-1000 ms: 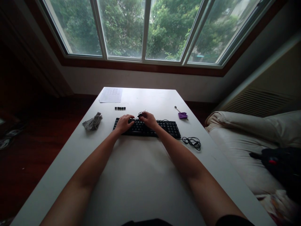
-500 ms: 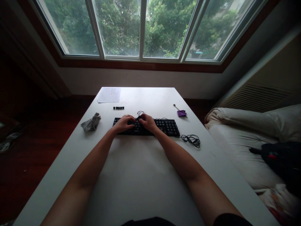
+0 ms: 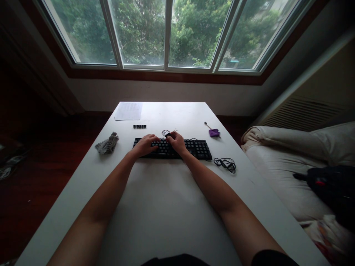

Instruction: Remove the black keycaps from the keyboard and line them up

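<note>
A black keyboard (image 3: 198,148) lies across the white table (image 3: 163,207). My left hand (image 3: 145,145) rests on its left part, fingers spread and thumb apart, holding nothing. Just right of it, my right hand (image 3: 176,142) is closed over the keyboard's middle. Between its thumb and fingers is a small dark piece with thin wire loops, which looks like a wire keycap puller (image 3: 166,133); the fingers hide part of it. Behind the keyboard, several loose black keycaps (image 3: 139,126) stand in a row.
A grey cloth (image 3: 107,143) lies left of the keyboard. To the right are a coiled black cable (image 3: 225,164) and a small brush with a purple head (image 3: 213,132). Paper sheets (image 3: 128,111) lie at the far left corner. A pale sofa (image 3: 280,173) stands beside the table.
My right hand has shifted slightly right and away from me, lifting the dark piece from the keys. My left fingers have opened a little and the hands are farther apart.
</note>
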`<state>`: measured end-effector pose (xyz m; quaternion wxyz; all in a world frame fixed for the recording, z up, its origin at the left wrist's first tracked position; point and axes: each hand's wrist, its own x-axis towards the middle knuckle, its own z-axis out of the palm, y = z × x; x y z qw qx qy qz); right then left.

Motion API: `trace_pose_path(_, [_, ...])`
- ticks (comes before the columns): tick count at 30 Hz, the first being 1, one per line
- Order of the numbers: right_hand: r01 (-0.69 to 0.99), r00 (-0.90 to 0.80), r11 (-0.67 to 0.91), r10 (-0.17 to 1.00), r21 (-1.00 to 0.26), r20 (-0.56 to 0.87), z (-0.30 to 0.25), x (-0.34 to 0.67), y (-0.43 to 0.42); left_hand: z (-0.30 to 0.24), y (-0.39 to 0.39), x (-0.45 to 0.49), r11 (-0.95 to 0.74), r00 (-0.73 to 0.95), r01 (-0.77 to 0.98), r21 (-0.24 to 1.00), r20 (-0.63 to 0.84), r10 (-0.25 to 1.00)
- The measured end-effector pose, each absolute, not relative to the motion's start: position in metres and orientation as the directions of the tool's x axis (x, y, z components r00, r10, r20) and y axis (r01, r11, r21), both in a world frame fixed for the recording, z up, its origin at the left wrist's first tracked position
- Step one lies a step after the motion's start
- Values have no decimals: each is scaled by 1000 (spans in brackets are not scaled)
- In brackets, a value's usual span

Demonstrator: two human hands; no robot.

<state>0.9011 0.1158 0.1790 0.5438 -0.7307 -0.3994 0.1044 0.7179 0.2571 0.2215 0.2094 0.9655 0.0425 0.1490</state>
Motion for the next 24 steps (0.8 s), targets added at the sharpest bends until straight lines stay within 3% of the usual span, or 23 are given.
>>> trace_pose_path(5, [420, 677, -55, 684, -906, 272, 174, 904, 116, 213, 259, 721, -931, 962, -22, 364, 262, 79])
trace_pose_path(15, [354, 687, 22, 673, -935, 276, 170, 906, 116, 204, 265, 724, -928, 931, 45, 371, 320, 173])
trace_pose_path(24, [322, 693, 31, 673, -946, 258, 170, 906, 116, 199, 269, 722, -958, 920, 43, 282, 363, 149])
